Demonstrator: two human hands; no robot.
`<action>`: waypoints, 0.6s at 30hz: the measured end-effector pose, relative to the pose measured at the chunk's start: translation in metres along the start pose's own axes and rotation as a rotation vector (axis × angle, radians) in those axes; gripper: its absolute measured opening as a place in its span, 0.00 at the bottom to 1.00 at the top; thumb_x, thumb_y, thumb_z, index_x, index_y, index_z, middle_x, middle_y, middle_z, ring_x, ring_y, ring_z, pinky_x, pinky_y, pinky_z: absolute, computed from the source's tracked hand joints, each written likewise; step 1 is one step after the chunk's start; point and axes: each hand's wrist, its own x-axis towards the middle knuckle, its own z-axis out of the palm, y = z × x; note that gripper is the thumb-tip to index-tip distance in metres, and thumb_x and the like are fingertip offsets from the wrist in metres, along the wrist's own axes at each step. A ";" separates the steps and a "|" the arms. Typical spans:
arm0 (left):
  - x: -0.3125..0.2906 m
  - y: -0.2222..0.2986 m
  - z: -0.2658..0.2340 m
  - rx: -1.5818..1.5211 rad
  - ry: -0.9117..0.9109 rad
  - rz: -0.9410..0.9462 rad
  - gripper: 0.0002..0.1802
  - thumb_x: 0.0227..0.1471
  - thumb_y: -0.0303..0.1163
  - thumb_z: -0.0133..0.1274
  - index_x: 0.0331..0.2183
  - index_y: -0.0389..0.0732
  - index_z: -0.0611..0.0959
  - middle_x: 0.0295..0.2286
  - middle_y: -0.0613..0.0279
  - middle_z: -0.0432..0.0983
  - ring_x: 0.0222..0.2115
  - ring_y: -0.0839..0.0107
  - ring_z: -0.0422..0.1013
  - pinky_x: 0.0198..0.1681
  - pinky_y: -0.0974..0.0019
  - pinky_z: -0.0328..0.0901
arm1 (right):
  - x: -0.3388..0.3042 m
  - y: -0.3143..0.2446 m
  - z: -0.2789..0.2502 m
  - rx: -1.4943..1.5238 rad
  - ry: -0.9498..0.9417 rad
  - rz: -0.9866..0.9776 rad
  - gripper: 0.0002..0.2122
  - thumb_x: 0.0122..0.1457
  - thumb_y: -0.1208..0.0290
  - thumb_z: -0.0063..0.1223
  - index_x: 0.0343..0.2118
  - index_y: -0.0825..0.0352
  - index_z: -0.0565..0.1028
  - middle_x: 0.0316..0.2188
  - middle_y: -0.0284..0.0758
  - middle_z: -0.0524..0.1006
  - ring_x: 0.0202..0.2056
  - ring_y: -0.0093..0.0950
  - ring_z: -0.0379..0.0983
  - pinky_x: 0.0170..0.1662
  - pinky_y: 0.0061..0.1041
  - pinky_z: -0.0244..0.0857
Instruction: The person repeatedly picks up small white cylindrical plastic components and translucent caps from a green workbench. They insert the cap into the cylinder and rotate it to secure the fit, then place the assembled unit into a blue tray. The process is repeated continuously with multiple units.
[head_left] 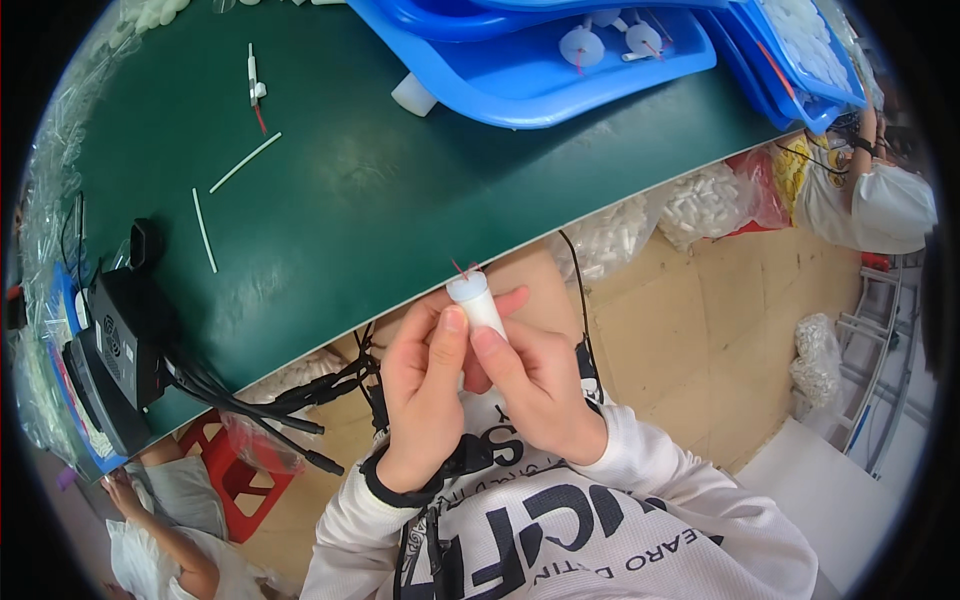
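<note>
"Beside the flat dark-green tabletop [360, 220], what is held?"

"A white plastic cylinder [487, 315], clamped by left hand [425, 385] and right hand [540, 390] fingers; round translucent cap [467, 289] seemingly fitted, thin red wires [460, 269] exposed, remaining work unclear."

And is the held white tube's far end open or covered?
Covered: a translucent cap sits on the white tube, with red wires poking out.

A white, textured, long-sleeved fabric top [645, 515] bears bold black lettering [497, 548] across the front. A black fabric-like band [383, 488] circles the left wrist [405, 468].
</note>
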 end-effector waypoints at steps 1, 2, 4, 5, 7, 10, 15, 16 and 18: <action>0.000 0.000 0.000 -0.002 -0.003 -0.012 0.19 0.61 0.40 0.35 0.41 0.33 0.70 0.38 0.47 0.74 0.38 0.70 0.71 0.40 0.69 0.64 | -0.001 0.001 -0.001 -0.004 0.011 -0.001 0.14 0.60 0.65 0.45 0.28 0.74 0.74 0.15 0.32 0.72 0.18 0.17 0.66 0.20 0.18 0.58; 0.001 -0.001 -0.001 -0.023 -0.016 -0.012 0.19 0.61 0.39 0.35 0.42 0.33 0.70 0.38 0.47 0.74 0.39 0.68 0.70 0.41 0.68 0.64 | 0.000 0.000 -0.003 -0.021 0.005 0.013 0.14 0.60 0.65 0.45 0.28 0.74 0.75 0.15 0.32 0.72 0.17 0.17 0.66 0.20 0.18 0.58; 0.003 -0.002 -0.003 -0.069 -0.047 -0.011 0.19 0.61 0.39 0.35 0.43 0.33 0.69 0.39 0.47 0.74 0.42 0.64 0.70 0.42 0.67 0.64 | 0.002 -0.004 -0.004 -0.057 -0.004 0.039 0.14 0.59 0.65 0.46 0.27 0.74 0.75 0.15 0.32 0.72 0.17 0.17 0.66 0.20 0.18 0.58; 0.004 -0.004 -0.002 -0.088 -0.041 0.010 0.19 0.61 0.37 0.35 0.44 0.32 0.69 0.39 0.47 0.74 0.37 0.69 0.70 0.38 0.70 0.63 | 0.004 -0.003 -0.004 -0.062 0.005 0.023 0.14 0.59 0.65 0.46 0.27 0.74 0.75 0.15 0.32 0.72 0.17 0.17 0.66 0.20 0.18 0.58; 0.006 -0.007 0.000 -0.125 -0.027 0.053 0.18 0.60 0.34 0.36 0.47 0.31 0.67 0.39 0.47 0.74 0.28 0.78 0.69 0.31 0.77 0.63 | 0.006 -0.002 -0.003 -0.070 0.019 -0.010 0.14 0.59 0.66 0.46 0.27 0.74 0.75 0.14 0.32 0.71 0.16 0.18 0.66 0.19 0.18 0.58; 0.006 -0.007 -0.007 -0.073 -0.074 -0.008 0.19 0.61 0.37 0.35 0.47 0.32 0.68 0.41 0.48 0.71 0.44 0.62 0.69 0.47 0.64 0.62 | 0.007 -0.003 0.000 -0.087 0.062 0.013 0.12 0.58 0.67 0.47 0.26 0.73 0.74 0.13 0.34 0.70 0.15 0.20 0.65 0.19 0.20 0.58; 0.003 -0.017 -0.018 -0.080 -0.053 -0.014 0.20 0.60 0.35 0.37 0.49 0.33 0.67 0.42 0.52 0.71 0.43 0.66 0.68 0.47 0.64 0.62 | 0.007 -0.006 0.003 -0.271 0.061 -0.061 0.11 0.57 0.69 0.48 0.24 0.72 0.72 0.13 0.38 0.70 0.13 0.28 0.66 0.18 0.24 0.58; 0.003 -0.017 -0.019 -0.108 -0.048 -0.020 0.20 0.59 0.35 0.37 0.50 0.33 0.67 0.42 0.52 0.71 0.43 0.67 0.68 0.47 0.64 0.62 | 0.007 -0.005 0.005 -0.310 0.070 -0.096 0.11 0.57 0.69 0.48 0.24 0.72 0.72 0.13 0.39 0.70 0.13 0.30 0.66 0.18 0.25 0.59; 0.005 -0.017 -0.020 -0.102 -0.053 -0.022 0.20 0.59 0.35 0.38 0.49 0.33 0.68 0.42 0.51 0.71 0.42 0.67 0.68 0.47 0.64 0.62 | 0.008 -0.010 0.006 -0.349 0.091 -0.110 0.11 0.57 0.69 0.48 0.24 0.72 0.72 0.13 0.39 0.69 0.13 0.31 0.67 0.17 0.26 0.59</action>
